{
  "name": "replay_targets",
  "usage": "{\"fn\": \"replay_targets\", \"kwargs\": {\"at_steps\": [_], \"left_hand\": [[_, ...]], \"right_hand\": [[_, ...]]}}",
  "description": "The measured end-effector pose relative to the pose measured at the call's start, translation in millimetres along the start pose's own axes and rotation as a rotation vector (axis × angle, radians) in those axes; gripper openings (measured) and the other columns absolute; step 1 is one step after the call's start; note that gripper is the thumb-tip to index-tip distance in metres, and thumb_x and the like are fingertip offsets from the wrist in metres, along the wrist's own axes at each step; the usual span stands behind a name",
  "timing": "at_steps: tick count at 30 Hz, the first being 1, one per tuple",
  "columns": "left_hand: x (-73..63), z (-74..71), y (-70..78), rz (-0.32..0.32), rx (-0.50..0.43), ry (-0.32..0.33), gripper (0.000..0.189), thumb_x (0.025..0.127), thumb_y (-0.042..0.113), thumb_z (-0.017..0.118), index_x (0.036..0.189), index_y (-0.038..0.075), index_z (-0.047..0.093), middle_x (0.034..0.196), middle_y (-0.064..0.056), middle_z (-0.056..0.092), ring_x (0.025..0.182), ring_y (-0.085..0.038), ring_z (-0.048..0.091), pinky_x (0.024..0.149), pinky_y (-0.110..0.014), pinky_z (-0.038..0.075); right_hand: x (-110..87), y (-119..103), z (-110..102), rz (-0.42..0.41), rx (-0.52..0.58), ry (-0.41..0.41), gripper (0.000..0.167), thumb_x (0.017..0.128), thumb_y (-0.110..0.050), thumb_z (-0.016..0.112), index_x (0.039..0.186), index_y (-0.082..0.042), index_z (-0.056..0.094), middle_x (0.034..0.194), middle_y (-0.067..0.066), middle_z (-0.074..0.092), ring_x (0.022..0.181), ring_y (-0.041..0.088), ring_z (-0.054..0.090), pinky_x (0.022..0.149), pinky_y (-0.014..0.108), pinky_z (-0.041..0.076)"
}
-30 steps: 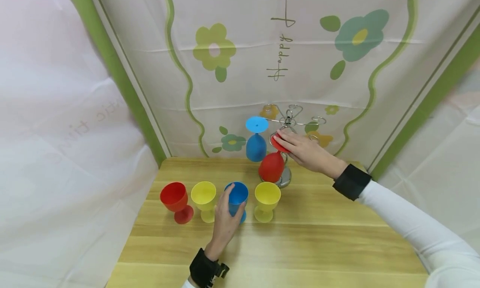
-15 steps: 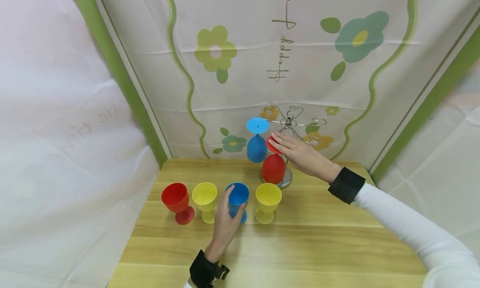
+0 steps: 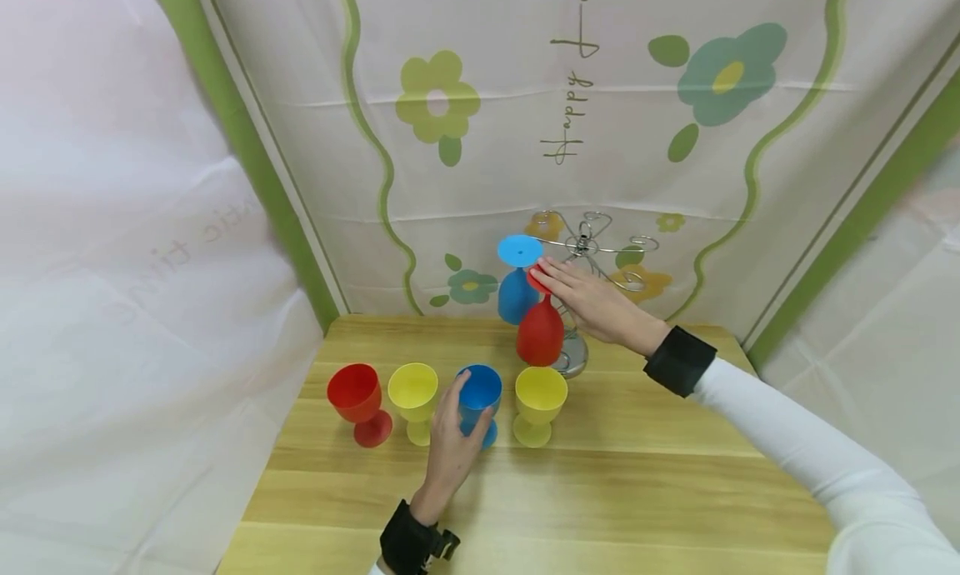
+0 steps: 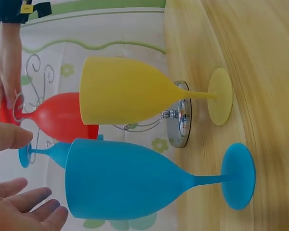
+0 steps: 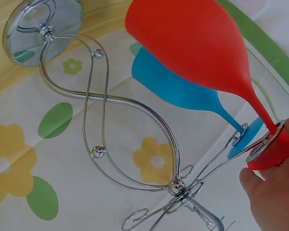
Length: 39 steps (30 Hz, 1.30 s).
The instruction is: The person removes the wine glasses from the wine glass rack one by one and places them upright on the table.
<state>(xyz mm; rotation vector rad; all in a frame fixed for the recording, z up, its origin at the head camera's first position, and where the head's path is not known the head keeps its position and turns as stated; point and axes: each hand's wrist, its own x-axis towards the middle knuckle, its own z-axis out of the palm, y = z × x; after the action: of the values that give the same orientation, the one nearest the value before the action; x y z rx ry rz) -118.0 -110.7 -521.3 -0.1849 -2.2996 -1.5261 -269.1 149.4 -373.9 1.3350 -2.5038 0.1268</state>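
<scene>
My right hand (image 3: 600, 304) pinches the foot of an upside-down red goblet (image 3: 540, 335), bowl downward. In the right wrist view, a wire loop (image 5: 266, 142) of the metal rack (image 3: 583, 243) surrounds its stem right by the foot. Behind it a blue goblet (image 5: 178, 89) hangs inverted in another loop. My left hand (image 3: 450, 446) is at an upright blue goblet (image 3: 486, 385) on the table. The left wrist view shows its thumb and fingers spread apart near that goblet's rim, not curled round the bowl (image 4: 120, 180).
Left of the blue goblet stand a yellow goblet (image 3: 413, 387) and a red goblet (image 3: 355, 393); another yellow goblet (image 3: 541, 392) is to its right. The rack's round base (image 3: 573, 358) rests near the back of the wooden table (image 3: 570, 508), before a floral cloth (image 3: 495, 100).
My right hand has shifted left with the hanging red goblet, which now overlaps the hanging blue one. The left hand and standing goblets stay put.
</scene>
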Motion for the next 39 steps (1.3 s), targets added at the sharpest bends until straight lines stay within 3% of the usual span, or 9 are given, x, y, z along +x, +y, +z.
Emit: {"fn": "replay_targets", "kwargs": {"at_steps": [10, 22, 31, 39], "left_hand": [[-1.5, 1.5, -2.0, 0.021, 0.006, 0.002, 0.061, 0.094, 0.019, 0.075, 0.148, 0.006, 0.049, 0.149, -0.019, 0.055, 0.133, -0.042, 0.055, 0.104, -0.064, 0.050], [-0.3, 2.8, -0.4, 0.026, 0.008, -0.001, 0.063, 0.093, 0.019, 0.076, 0.148, 0.006, 0.049, 0.149, -0.021, 0.053, 0.132, -0.044, 0.055, 0.103, -0.065, 0.050], [-0.1, 2.6, 2.6, 0.009, 0.008, -0.007, 0.063, 0.093, 0.021, 0.075, 0.149, 0.008, 0.049, 0.150, -0.021, 0.053, 0.132, -0.044, 0.055, 0.104, -0.066, 0.049], [0.7, 5.4, 5.2, 0.017, 0.004, -0.011, 0.062, 0.093, 0.016, 0.075, 0.148, 0.006, 0.049, 0.150, -0.022, 0.052, 0.133, -0.045, 0.054, 0.104, -0.067, 0.048]], "right_hand": [[-1.9, 7.7, -0.5, 0.065, 0.061, 0.015, 0.069, 0.090, 0.016, 0.059, 0.154, 0.004, 0.036, 0.161, 0.026, 0.037, 0.150, 0.042, 0.037, 0.120, 0.057, 0.035], [-16.7, 14.5, -3.2, 0.132, 0.003, 0.040, 0.059, 0.092, 0.012, 0.061, 0.149, 0.004, 0.047, 0.157, 0.025, 0.044, 0.146, 0.043, 0.042, 0.118, 0.057, 0.037], [-23.0, 20.4, -4.4, 0.166, -0.066, 0.067, 0.061, 0.090, 0.013, 0.062, 0.148, 0.005, 0.047, 0.153, 0.025, 0.050, 0.142, 0.042, 0.047, 0.116, 0.057, 0.040], [-39.4, 21.3, -4.8, 0.184, -0.064, 0.054, 0.060, 0.091, 0.010, 0.063, 0.149, 0.005, 0.046, 0.154, 0.024, 0.048, 0.145, 0.043, 0.043, 0.119, 0.058, 0.036]]}}
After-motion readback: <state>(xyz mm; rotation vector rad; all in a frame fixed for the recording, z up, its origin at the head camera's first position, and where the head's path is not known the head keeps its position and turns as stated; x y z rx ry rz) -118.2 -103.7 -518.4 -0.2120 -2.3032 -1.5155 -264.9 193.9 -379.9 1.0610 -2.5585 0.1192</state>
